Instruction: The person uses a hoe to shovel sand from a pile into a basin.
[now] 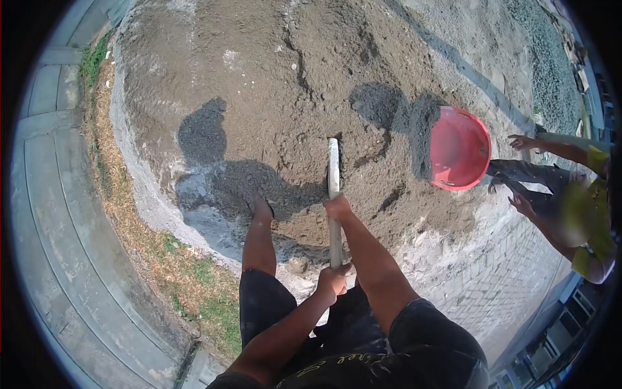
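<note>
Both my hands grip a long, pale tool handle [334,172] that points away from me over a heap of damp grey-brown sand [291,84]. My right hand [337,206] is closed around its middle. Lower down, close to my body, my left hand [334,281] wraps the near end. The far end meets the sand, and no blade shows there, so the tool's kind is unclear. To the right of the handle, a red plastic tub [461,149] rests tilted on the sand, its open side partly against the heap.
A co-worker [593,214] bends behind the tub with both hands off it, fingers spread. My bare leg [260,240] stands in the sand. Concrete slabs [58,207] and a grass strip [188,279] run along the left; paving [492,272] and grey gravel [551,65] lie right.
</note>
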Tool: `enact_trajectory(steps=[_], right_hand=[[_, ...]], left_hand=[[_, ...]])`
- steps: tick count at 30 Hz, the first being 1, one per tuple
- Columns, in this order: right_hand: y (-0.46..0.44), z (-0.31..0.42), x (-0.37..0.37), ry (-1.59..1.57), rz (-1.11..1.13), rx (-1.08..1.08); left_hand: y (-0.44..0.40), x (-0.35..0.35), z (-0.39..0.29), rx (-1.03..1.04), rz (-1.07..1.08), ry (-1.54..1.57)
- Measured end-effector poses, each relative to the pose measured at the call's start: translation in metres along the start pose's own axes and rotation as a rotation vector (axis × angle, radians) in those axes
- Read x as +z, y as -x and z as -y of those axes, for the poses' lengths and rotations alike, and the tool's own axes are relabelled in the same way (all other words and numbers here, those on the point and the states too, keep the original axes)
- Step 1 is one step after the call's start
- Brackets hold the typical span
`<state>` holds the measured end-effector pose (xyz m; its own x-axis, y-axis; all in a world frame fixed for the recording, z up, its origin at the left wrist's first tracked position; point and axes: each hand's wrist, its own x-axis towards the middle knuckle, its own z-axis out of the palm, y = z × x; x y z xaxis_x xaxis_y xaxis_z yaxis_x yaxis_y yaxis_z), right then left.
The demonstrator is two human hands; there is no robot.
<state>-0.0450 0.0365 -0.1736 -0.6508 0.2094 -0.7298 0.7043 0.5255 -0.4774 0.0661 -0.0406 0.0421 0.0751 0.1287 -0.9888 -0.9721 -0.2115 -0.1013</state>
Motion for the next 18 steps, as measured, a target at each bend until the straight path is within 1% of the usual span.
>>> enact_trajectory(steps=[1,3,5,6,7,8,10,11,13,15,16,18], right_hand=[[-0.003,0.009,-0.005,-0.008,0.003,0.0],[0.013,0.004,-0.025,-0.161,0.269,0.221],[0.008,0.005,-0.045,-0.218,0.296,0.205],[0.012,0.015,-0.057,-0.278,0.335,0.193],[0.017,0.021,-0.076,-0.399,0.395,0.207],[0.029,0.039,-0.102,-0.405,0.39,0.213],[0.051,0.064,-0.152,-0.509,0.504,0.424],[0.057,0.065,-0.171,-0.597,0.504,0.464],[0.071,0.063,-0.214,-0.654,0.501,0.461],[0.09,0.063,-0.261,-0.716,0.482,0.465],[0.1,0.063,-0.286,-0.727,0.456,0.461],[0.122,0.065,-0.339,-0.929,0.418,0.527]], left_hand=[[0.003,0.003,-0.007,0.004,0.004,-0.002],[0.029,0.014,0.002,-0.043,-0.003,0.005],[0.046,0.036,-0.013,0.038,0.085,0.027],[0.059,0.046,-0.023,0.038,0.082,0.026],[0.074,0.055,-0.03,0.048,0.163,0.039],[0.091,0.066,-0.036,0.059,0.248,0.049],[0.123,0.093,-0.038,0.11,0.319,-0.039],[0.133,0.108,-0.035,0.172,0.357,-0.111],[0.164,0.134,-0.035,0.232,0.405,-0.196],[0.21,0.166,-0.052,0.229,0.637,-0.282],[0.23,0.179,-0.057,0.227,0.656,-0.301],[0.269,0.202,-0.065,0.231,0.801,-0.456]])
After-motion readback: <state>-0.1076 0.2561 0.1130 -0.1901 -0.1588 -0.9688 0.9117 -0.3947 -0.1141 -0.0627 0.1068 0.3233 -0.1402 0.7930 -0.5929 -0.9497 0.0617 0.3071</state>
